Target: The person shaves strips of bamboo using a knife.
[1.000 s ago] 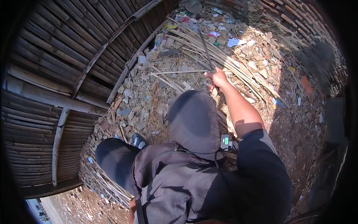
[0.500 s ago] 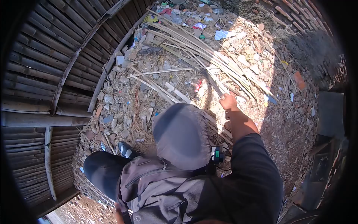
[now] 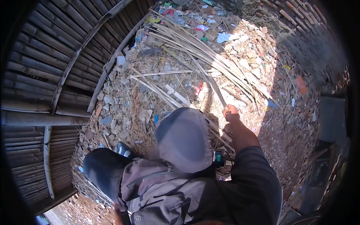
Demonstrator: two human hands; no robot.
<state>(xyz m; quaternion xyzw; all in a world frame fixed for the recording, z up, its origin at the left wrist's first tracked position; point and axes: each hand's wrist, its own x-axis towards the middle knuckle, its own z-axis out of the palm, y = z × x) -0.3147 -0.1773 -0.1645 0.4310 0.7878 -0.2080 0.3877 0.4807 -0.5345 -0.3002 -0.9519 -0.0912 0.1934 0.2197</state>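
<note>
My right hand [image 3: 231, 113] is closed around the near end of a long, flat bamboo strip [image 3: 216, 90]. The strip runs from my fist up and left, its far part lying among other split bamboo strips [image 3: 210, 52] on the rubble. At the bottom left, a bit of bare skin of my left hand or forearm [image 3: 118, 216] shows beside the dark jacket; its fingers are hidden. A grey cap [image 3: 183, 138] covers the middle of the view and hides the ground below it.
A bamboo-slat wall [image 3: 45, 75] rises on the left and a brick wall [image 3: 296, 22] at the upper right. Broken stones, straw and plastic litter [image 3: 225, 36] cover the ground. A dark box with a green display [image 3: 218, 157] sits by the cap, and a shoe [image 3: 123, 150] shows at left.
My right hand has come slightly back toward my body, and the near end of the bamboo strip has moved with it. My left side stays nearly the same.
</note>
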